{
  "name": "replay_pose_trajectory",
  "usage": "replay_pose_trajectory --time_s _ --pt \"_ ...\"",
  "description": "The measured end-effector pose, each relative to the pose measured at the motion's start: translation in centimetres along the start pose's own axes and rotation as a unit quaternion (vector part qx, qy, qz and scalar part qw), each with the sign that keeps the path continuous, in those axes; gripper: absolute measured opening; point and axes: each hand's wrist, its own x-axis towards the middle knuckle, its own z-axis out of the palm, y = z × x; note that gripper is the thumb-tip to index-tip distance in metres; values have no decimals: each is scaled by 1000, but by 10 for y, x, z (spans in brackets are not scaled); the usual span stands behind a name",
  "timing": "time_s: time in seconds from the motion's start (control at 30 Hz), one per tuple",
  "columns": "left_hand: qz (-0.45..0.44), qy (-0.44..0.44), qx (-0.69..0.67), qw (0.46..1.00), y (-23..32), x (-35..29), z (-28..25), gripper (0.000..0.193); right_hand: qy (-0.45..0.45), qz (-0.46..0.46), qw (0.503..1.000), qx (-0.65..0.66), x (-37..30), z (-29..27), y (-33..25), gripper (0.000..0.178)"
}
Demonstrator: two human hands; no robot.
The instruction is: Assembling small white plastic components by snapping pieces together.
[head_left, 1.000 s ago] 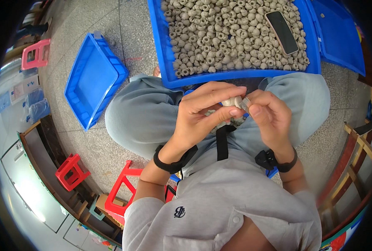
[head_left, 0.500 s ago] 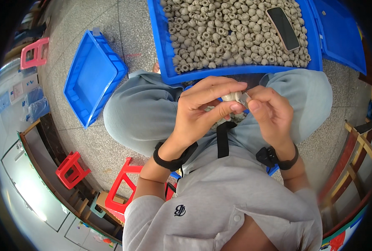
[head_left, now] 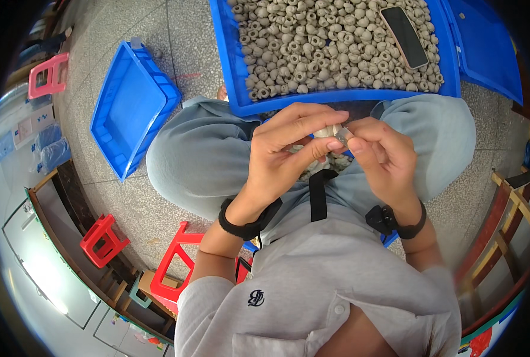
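Above my lap, my left hand (head_left: pixel 275 152) is closed around a small whitish rounded piece (head_left: pixel 324 131), pinched between thumb and fingers. My right hand (head_left: pixel 386 156) grips a small flat grey metal blade (head_left: pixel 343 136) between thumb and forefinger. The blade touches, or nearly touches, the right side of the rounded piece; my fingers hide the exact contact. Beneath the hands, between my legs, lie more pale grey pieces (head_left: pixel 338 160), partly covered by the hands.
A large blue bin (head_left: pixel 336 101) full of small hollow grey balls (head_left: pixel 301 53) stands in front of me. On the balls lies a phone (head_left: pixel 405 37). A shallow blue crate (head_left: pixel 128 113) is at the left, a blue lid (head_left: pixel 485 47) at the far right. Red stools (head_left: pixel 103 241) stand lower left.
The blade has tilted and sits lower against the rounded piece, with less of its face showing. Both hands have shifted only slightly and keep their grips.
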Motion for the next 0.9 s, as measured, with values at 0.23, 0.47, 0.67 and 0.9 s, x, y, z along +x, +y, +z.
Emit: replay_pose_trajectory --time_s 0.23,0.47,0.67,0.9 --pt "-20 -11 -60 998 3 2 1 32 -12 69 978 197 0 -1 -2 12" --pt "25 -12 -55 998 -1 3 2 31 -32 75 973 215 3 -4 -6 13" --pt "12 -13 -75 997 -1 4 3 30 -21 74 971 225 2 -2 -3 13" --pt "5 -16 -79 997 -1 1 3 29 -25 66 980 187 3 -2 -6 11"
